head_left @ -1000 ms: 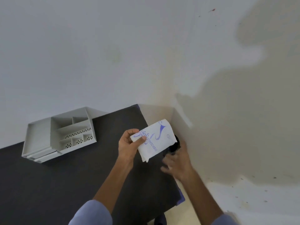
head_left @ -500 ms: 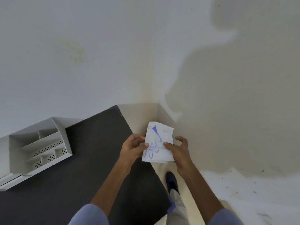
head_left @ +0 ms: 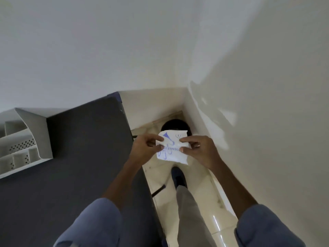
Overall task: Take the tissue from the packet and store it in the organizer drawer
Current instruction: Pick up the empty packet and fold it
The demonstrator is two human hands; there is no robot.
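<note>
A white tissue packet (head_left: 172, 148) with blue print is held in the air past the table's right edge, above the floor. My left hand (head_left: 145, 149) pinches its left side and my right hand (head_left: 199, 150) pinches its right side, thumbs on the printed face. No tissue shows outside the packet. The white organizer (head_left: 23, 141), with perforated compartments, stands on the dark table (head_left: 80, 166) at the far left, partly cut off by the frame edge; its drawer front is hardly visible.
A round black bin (head_left: 175, 124) stands on the tiled floor in the wall corner, just behind the packet. White walls rise close on the right and ahead. My leg and dark shoe (head_left: 179, 177) are below the hands.
The view has swung right, shifting the organizer toward the left edge. My right hand has come up onto the packet, and both hands now hold it over the floor by the bin.
</note>
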